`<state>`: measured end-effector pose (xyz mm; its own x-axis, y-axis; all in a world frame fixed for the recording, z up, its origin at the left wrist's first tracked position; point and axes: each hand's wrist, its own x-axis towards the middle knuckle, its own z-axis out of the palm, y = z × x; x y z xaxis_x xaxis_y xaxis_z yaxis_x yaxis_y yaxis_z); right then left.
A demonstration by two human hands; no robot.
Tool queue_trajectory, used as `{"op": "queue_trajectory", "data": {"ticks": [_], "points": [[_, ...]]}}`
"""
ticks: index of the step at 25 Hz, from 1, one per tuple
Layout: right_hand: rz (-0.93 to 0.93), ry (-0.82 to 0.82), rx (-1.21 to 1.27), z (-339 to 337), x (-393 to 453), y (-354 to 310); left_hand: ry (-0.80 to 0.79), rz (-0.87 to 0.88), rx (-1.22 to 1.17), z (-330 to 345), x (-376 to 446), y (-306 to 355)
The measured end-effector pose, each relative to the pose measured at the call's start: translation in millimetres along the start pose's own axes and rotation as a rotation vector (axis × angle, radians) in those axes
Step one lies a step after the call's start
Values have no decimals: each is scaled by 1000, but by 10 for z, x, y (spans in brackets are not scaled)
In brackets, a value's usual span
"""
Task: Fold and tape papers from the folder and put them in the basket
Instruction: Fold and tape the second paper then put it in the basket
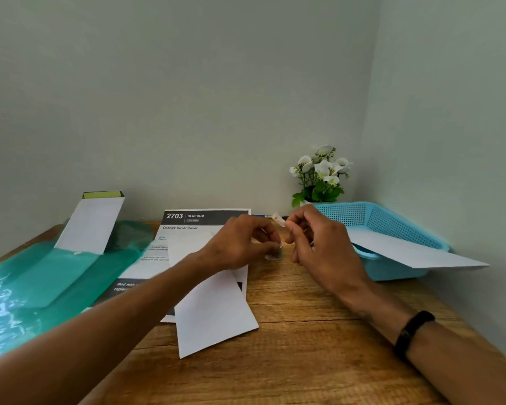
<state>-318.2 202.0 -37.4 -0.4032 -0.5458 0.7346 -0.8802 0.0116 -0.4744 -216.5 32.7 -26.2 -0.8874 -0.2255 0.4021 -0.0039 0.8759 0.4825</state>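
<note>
My left hand (240,244) grips a small clear tape roll (273,252) just above the table. Close beside it, my right hand (319,244) pinches the free end of the tape strip (279,220), which sticks up between the hands. Under my left forearm lies a folded white paper (214,311), resting on a printed sheet headed "2703 Bedroom" (205,219). At the left lies a green translucent folder (56,276) with another folded white paper (89,226) on it. The blue plastic basket (392,223) stands at the right with a folded white paper (406,249) hanging over its front rim.
A small pot of white flowers (319,176) stands in the back corner behind the basket. Walls close off the wooden table (304,361) at the back and right. Bare wood shows in the front middle.
</note>
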Motion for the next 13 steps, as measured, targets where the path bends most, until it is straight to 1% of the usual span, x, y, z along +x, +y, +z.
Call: {"op": "queue_trajectory", "data": {"ticks": [2, 3, 5, 6, 8, 10, 13], "points": [[-43, -25, -25, 15, -2, 7, 76, -61, -89, -34, -50, 49], [-68, -34, -58, 16, -5, 3, 115, -139, -199, -74, -90, 99], [-139, -55, -130, 19, -12, -30, 113, -313, -449, -199, -182, 200], [-187, -67, -163, 20, -13, -46, 84, -355, -525, -264, -235, 238], [-290, -87, -227, 43, -12, -74, 40, -367, -565, -352, -356, 267], [-360, -99, -285, 65, -18, -104, 36, -373, -597, -392, -460, 282], [-384, -130, -291, 69, -47, -145, 82, -406, -613, -419, -572, 320]]}}
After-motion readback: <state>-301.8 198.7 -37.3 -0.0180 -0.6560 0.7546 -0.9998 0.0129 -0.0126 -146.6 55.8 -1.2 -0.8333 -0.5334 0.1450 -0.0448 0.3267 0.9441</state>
